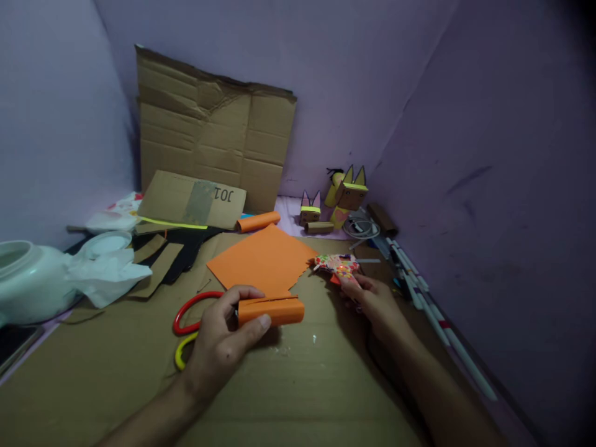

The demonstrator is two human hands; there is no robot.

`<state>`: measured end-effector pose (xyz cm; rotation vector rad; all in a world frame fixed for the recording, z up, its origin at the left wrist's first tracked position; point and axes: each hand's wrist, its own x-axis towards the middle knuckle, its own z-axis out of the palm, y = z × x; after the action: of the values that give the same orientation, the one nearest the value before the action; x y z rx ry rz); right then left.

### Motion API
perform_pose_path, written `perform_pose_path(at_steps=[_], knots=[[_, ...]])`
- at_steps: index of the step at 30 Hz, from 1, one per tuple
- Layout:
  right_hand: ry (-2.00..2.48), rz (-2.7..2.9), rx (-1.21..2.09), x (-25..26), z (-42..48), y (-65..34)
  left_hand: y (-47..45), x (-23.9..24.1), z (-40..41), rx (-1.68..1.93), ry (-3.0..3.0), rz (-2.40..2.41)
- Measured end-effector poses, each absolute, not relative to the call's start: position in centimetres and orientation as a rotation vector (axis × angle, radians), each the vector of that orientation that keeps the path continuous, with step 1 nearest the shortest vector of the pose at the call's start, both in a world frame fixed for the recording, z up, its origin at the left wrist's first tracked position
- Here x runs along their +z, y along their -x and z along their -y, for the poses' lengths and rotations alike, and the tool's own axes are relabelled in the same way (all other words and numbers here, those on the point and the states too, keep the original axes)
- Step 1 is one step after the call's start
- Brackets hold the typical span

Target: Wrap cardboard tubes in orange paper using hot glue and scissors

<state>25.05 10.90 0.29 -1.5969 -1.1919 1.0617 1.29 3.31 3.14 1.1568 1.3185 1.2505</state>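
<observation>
Between thumb and fingers, my left hand [223,344] grips an orange paper-covered tube [274,312] lying sideways, its paper seam along the top. My right hand [372,301] is wrapped round the handle of a glue gun [338,266] with a colourful pattern. The gun's nozzle points left, and a clear glue stick [370,261] juts from its back. Behind the tube lies a flat orange paper sheet [265,257] with a ragged right edge. Scissors with a red and a yellow handle loop [193,310] lie partly hidden behind my left hand.
A brown cardboard sheet [326,385] covers the work surface. At the back stand a tall cardboard panel [209,124], another orange roll [258,221] and cat-eared cardboard figures [351,195]. On the left is a white jar [37,279] with tissue; striped rods [437,316] line the right wall.
</observation>
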Motion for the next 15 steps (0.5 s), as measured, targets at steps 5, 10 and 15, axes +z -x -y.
perform_pose_path(at_steps=[5,10,15], knots=[[1.682,1.348,0.830,0.1,-10.7,-25.7,-1.1,3.1,-3.1,1.258,-1.223,-1.301],[1.375,1.469,0.755,1.3,-8.6,-24.5,-1.2,2.6,-2.6,1.185,-1.205,-1.253],[0.983,1.465,1.510,1.9,-6.3,-21.9,-1.3,2.1,-2.4,1.119,-1.194,-1.219]])
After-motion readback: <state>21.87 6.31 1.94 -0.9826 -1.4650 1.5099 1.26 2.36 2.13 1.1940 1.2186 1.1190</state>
